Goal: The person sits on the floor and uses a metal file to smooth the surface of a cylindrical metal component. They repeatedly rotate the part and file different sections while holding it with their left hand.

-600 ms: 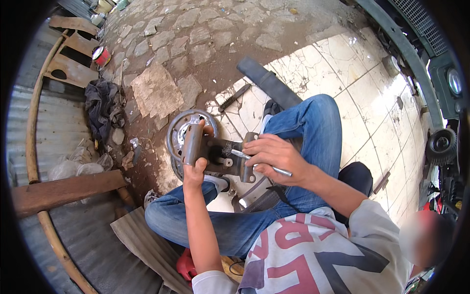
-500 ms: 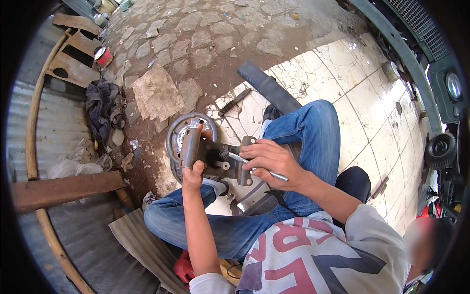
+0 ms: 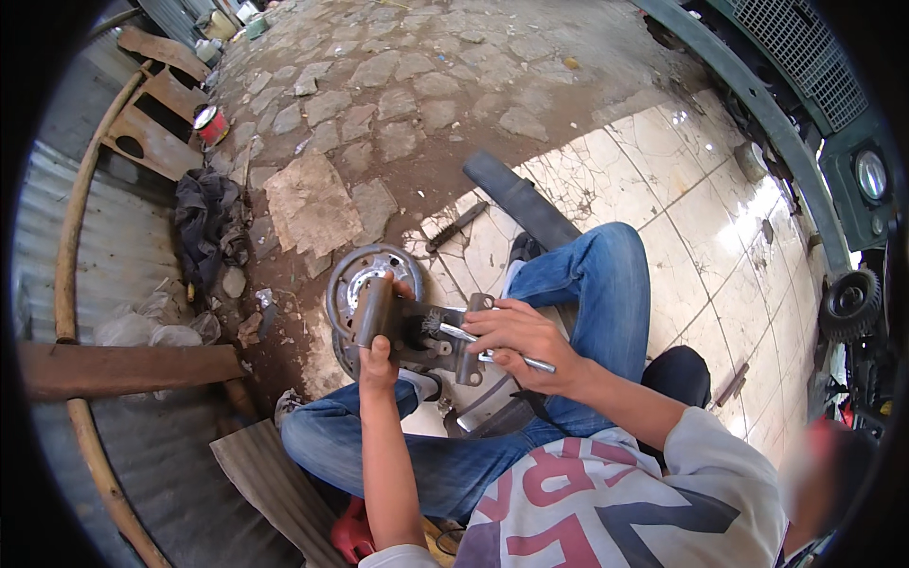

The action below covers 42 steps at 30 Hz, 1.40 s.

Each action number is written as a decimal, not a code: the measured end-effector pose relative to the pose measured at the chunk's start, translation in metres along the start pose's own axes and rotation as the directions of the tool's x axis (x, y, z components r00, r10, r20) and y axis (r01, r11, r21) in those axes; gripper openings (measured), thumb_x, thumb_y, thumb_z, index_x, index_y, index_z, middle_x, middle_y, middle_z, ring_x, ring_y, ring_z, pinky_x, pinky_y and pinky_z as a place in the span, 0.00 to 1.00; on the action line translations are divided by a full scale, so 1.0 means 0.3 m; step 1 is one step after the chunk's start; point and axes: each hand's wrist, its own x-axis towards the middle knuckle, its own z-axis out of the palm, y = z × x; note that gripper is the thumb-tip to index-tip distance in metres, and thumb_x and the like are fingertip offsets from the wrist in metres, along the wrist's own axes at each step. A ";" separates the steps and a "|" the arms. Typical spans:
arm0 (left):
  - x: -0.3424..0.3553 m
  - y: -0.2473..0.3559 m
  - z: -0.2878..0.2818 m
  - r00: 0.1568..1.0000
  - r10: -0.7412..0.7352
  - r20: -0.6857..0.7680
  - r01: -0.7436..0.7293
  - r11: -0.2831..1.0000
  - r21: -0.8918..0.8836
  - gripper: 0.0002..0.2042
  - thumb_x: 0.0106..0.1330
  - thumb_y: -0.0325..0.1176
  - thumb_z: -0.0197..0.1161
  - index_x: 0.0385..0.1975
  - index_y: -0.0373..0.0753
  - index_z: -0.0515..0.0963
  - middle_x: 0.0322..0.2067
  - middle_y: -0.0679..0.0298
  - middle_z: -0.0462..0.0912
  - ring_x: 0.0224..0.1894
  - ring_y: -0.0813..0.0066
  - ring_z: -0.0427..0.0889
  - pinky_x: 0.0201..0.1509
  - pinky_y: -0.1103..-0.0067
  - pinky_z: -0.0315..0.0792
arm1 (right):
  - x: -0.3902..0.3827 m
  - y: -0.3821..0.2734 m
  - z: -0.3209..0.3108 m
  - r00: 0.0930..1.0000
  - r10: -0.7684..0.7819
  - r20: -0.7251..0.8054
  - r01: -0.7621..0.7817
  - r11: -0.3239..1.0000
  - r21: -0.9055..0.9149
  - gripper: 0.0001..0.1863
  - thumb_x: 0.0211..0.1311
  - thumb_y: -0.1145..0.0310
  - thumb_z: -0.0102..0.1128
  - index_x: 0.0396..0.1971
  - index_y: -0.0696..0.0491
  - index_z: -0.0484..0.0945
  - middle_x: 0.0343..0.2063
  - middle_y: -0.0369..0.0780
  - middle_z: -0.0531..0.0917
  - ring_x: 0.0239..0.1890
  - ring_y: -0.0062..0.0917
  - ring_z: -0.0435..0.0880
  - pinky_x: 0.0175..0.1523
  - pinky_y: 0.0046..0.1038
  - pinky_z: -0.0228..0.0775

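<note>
A dark metal bracket (image 3: pixel 409 358) with a tube along each side is held up over my lap. My left hand (image 3: pixel 381 364) is closed around its left tube, thumb on the near side and fingertips at the far end. In my right hand (image 3: pixel 523 343) is a small brush (image 3: pixel 458 332) with a silver handle, pinched between thumb and fingers. The dark bristles point left, at the hollow middle of the bracket; whether they touch the metal I cannot tell. The right hand lies beside and partly over the bracket's right tube.
A round steel wheel rim (image 3: pixel 337 295) lies beyond the bracket. On the cracked tiles are a wire brush (image 3: pixel 457 225) and a long dark bar (image 3: pixel 521 194). A wooden plank (image 3: pixel 133 369) juts in at left. A green vehicle (image 3: pixel 843 180) stands at right; a person sits at lower right.
The whole view has shifted, so most things appear a little lower. The bracket has tilted slightly in my left hand. Both hands keep their hold, and the bristles stay near the bracket's middle.
</note>
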 end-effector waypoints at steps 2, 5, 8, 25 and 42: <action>-0.009 -0.001 -0.018 1.000 -0.008 -0.022 0.009 1.000 0.014 0.53 0.53 0.67 0.69 0.70 0.32 0.61 0.59 0.59 0.74 0.64 0.67 0.71 0.69 0.69 0.63 | 0.002 -0.002 0.009 1.000 0.000 0.003 0.000 1.000 0.001 0.10 0.65 0.68 0.62 0.45 0.50 0.82 0.51 0.42 0.84 0.61 0.36 0.79 0.68 0.45 0.63; 0.008 -0.007 -0.026 0.999 0.041 -0.006 -0.040 0.998 0.043 0.50 0.55 0.65 0.68 0.69 0.32 0.62 0.57 0.58 0.75 0.61 0.66 0.73 0.66 0.69 0.65 | 0.000 0.000 0.008 1.000 -0.002 -0.003 0.002 1.000 0.007 0.11 0.66 0.66 0.61 0.46 0.51 0.82 0.52 0.42 0.84 0.61 0.36 0.79 0.68 0.46 0.62; -0.002 0.000 -0.017 0.999 0.052 0.007 -0.052 0.994 0.097 0.48 0.56 0.64 0.67 0.68 0.32 0.64 0.55 0.58 0.75 0.56 0.66 0.74 0.62 0.69 0.68 | 0.002 -0.003 -0.012 1.000 0.013 0.017 -0.013 1.000 0.027 0.11 0.67 0.65 0.60 0.46 0.50 0.82 0.51 0.41 0.85 0.61 0.33 0.79 0.67 0.44 0.63; 0.024 0.097 0.033 0.965 0.177 0.194 -0.263 0.675 0.689 0.38 0.56 0.54 0.69 0.61 0.29 0.73 0.41 0.54 0.80 0.41 0.63 0.80 0.48 0.71 0.74 | 0.046 0.030 -0.080 0.959 0.006 0.282 0.062 0.971 -0.230 0.13 0.68 0.57 0.60 0.41 0.50 0.83 0.46 0.41 0.85 0.56 0.32 0.80 0.64 0.42 0.67; 0.021 0.068 0.056 0.900 0.304 0.313 -0.431 0.512 0.743 0.43 0.55 0.64 0.68 0.57 0.26 0.75 0.37 0.50 0.78 0.34 0.54 0.80 0.40 0.67 0.75 | -0.001 0.115 -0.055 0.994 0.014 0.104 0.003 0.986 -0.165 0.07 0.62 0.68 0.64 0.38 0.53 0.84 0.45 0.44 0.86 0.53 0.36 0.84 0.58 0.39 0.72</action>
